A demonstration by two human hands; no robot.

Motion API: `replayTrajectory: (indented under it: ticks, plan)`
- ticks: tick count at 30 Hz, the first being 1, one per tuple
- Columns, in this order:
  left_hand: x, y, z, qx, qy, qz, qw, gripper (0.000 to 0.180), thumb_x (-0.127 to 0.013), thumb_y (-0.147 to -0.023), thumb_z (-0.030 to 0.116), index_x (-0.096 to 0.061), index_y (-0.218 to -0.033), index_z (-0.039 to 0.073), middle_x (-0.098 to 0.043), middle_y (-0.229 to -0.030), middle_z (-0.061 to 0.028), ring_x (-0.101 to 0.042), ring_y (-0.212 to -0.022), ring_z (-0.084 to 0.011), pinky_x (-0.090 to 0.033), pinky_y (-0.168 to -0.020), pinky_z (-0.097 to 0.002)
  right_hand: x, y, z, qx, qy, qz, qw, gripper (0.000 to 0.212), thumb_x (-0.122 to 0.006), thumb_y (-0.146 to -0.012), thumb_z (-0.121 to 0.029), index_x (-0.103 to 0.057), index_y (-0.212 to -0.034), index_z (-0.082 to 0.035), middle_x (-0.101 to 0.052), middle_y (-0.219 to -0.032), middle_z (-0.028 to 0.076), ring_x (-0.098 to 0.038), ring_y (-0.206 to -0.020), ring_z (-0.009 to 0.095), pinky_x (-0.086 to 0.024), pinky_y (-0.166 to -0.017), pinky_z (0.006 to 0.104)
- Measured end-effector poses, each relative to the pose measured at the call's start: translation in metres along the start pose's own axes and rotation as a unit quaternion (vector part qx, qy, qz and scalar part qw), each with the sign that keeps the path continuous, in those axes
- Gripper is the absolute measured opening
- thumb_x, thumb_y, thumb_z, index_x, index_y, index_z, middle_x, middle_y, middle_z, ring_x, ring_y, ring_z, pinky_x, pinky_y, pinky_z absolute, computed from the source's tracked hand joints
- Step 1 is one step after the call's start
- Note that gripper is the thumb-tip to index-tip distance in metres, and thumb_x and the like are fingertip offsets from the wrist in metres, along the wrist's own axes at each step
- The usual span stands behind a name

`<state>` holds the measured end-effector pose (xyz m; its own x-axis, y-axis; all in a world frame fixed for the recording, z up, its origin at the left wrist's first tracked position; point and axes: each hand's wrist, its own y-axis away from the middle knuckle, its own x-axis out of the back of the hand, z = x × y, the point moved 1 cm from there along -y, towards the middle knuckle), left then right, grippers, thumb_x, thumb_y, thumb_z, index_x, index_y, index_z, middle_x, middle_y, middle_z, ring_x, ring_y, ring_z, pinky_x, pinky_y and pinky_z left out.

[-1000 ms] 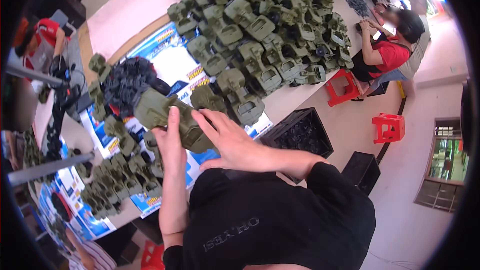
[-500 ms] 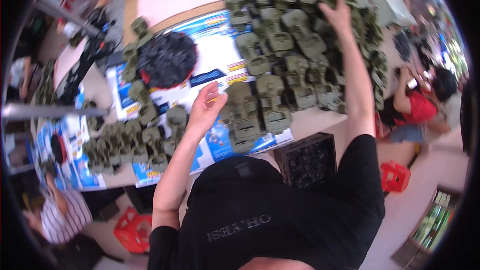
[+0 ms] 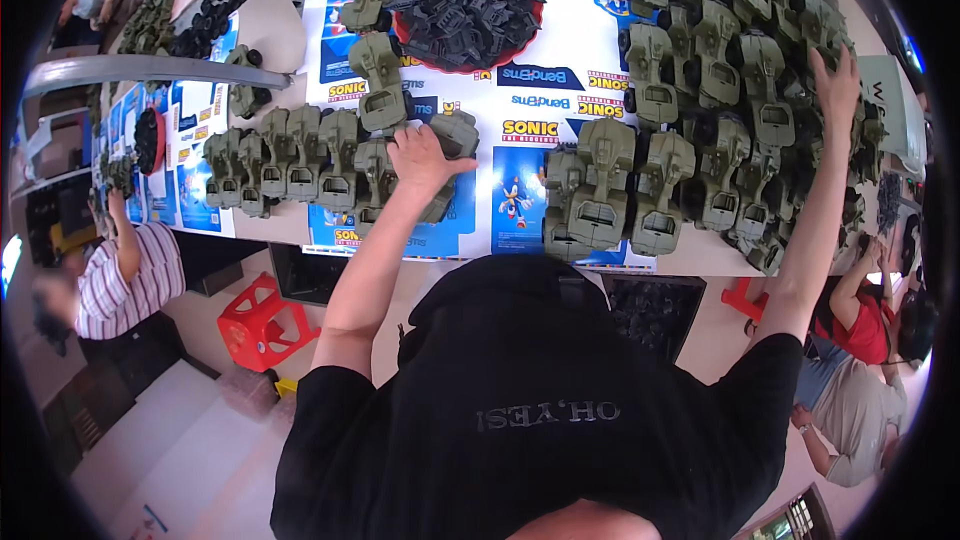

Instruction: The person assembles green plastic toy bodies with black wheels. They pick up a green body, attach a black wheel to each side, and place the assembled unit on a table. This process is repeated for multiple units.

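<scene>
My left hand lies palm down over the right end of a row of olive-green toy vehicles. Its thumb points out to the right and the fingers are apart, touching a vehicle whose top is partly covered. At the far right, my right hand reaches to the edge of a large batch of the same green toy vehicles. The fingers there are spread, beside the vehicles; whether they touch one is hard to see. Two vehicles stand at the front of that batch, close to my body.
A red round tray heaped with small black plastic parts stands behind the left row. Printed blue-and-white sheets cover the table. A grey metal bar crosses at left. A black crate sits below the table edge, and a red stool stands left.
The view has swung, so the table appears shifted. My left hand has gone from above the bare sheet to the left row of vehicles. The right hand stays at the right batch.
</scene>
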<state>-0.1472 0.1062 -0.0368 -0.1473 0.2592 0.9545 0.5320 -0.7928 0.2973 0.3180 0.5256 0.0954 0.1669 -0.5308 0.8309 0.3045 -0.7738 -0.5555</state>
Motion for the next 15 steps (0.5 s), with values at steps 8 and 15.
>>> replayTrajectory:
  ticks: [8, 15]
  plan:
    - [0.006, 0.025, 0.005, 0.032, 0.215, -0.007, 0.976, 0.089, -0.082, -0.057, 0.038, -0.033, -0.123, 0.003, -0.055, -0.104, -0.0194, -0.057, -0.098, -0.0359, -0.043, -0.085, -0.0461, -0.018, 0.063, -0.286, 0.068, -0.348, -0.348, 0.868, 0.047, -0.064, -0.081, -0.036, -0.058, -0.117, -0.006, -0.059, -0.116, 0.014, -0.059, -0.102, 0.026, -0.046, -0.088, 0.0342]
    - [0.029, 0.077, -0.030, 0.048, 0.644, -0.087, 0.758, 0.093, -0.083, -0.065, 0.028, -0.025, -0.131, -0.003, -0.051, -0.115, -0.0173, -0.055, -0.103, -0.0242, -0.046, -0.087, -0.0350, -0.159, 0.040, -0.393, 0.009, -0.299, -0.317, 0.900, 0.056, -0.062, -0.078, -0.042, -0.057, -0.119, -0.004, -0.059, -0.116, 0.019, -0.056, -0.108, 0.033, -0.043, -0.094, 0.0387]
